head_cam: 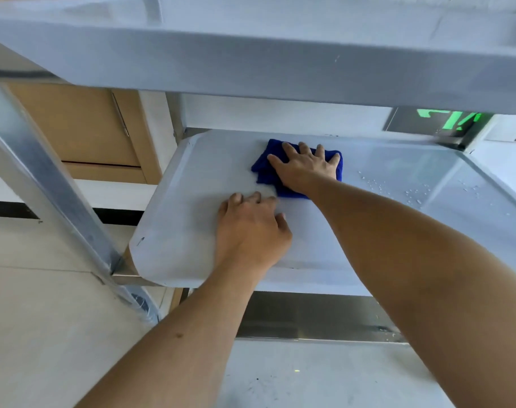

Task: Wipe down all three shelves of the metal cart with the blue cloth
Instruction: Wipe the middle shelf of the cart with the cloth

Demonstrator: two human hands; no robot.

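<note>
The metal cart fills the view, with its top shelf point(250, 63) overhead, the middle shelf point(186, 201) in the centre and the bottom shelf point(324, 375) below. A folded blue cloth point(265, 169) lies on the middle shelf near its far edge. My right hand point(306, 167) presses flat on the cloth, fingers spread. My left hand point(250, 231) rests palm down on the bare shelf just in front of the cloth, fingers slightly curled, holding nothing. Water droplets point(415, 192) dot the right part of the middle shelf.
A slanted metal cart post point(44, 184) stands at the left. Behind it are a wooden cabinet door point(83, 125) and a white wall. A green lit sign point(454, 120) shows at the back right. Pale floor point(44, 334) lies at the lower left.
</note>
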